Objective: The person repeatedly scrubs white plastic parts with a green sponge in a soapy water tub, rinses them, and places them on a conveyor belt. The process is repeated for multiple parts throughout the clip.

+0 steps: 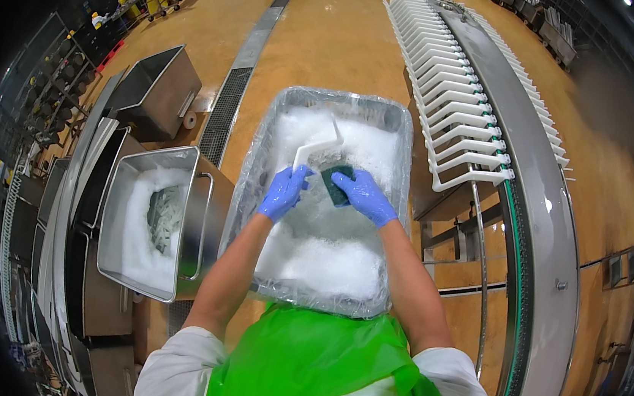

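My left hand (pixel 285 193), in a blue glove, is closed around the lower end of a white bent plastic bar (pixel 319 148). The bar rises away from me over the foam, its far end thin and angled. In my right hand (pixel 367 196), gloved the same way, is a dark green scouring pad (pixel 335 184), pinched between thumb and fingers. Pad and bar are a small distance apart. Both hands hover over a large tub (pixel 258 154) lined with clear plastic, holding soapy water with thick white foam (pixel 322 263) at its near and far ends.
To the left stands a metal bin (pixel 197 217) with foam and several pale pieces under water. Behind it is another steel bin (pixel 163 95). On the right, a curved conveyor (pixel 545 289) carries rows of white bent bars (pixel 457 131). A floor drain (pixel 234 87) runs beyond; people work far left.
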{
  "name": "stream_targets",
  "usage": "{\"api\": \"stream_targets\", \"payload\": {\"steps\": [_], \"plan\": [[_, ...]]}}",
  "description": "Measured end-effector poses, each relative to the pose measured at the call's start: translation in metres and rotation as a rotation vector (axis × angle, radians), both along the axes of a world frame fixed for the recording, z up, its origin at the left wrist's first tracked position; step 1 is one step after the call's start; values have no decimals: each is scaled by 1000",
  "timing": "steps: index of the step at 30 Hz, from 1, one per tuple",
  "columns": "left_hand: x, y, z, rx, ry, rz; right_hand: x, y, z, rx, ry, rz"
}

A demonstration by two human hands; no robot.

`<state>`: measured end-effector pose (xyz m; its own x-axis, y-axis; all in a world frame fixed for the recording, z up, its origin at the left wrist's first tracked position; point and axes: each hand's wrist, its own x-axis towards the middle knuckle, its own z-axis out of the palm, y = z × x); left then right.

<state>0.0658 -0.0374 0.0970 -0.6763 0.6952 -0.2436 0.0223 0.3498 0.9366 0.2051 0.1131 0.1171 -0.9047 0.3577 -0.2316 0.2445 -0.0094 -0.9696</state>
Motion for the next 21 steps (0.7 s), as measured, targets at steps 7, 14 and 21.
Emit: {"api": "stream_targets", "payload": {"steps": [7, 14, 21], "plan": [[49, 8, 24, 130, -268, 0, -18, -22, 8, 95, 275, -315], [54, 20, 35, 197, -325, -96, -4, 17, 38, -87, 300, -519], [41, 14, 31, 196, -432, -100, -2, 14, 48, -75, 348, -309]]}}
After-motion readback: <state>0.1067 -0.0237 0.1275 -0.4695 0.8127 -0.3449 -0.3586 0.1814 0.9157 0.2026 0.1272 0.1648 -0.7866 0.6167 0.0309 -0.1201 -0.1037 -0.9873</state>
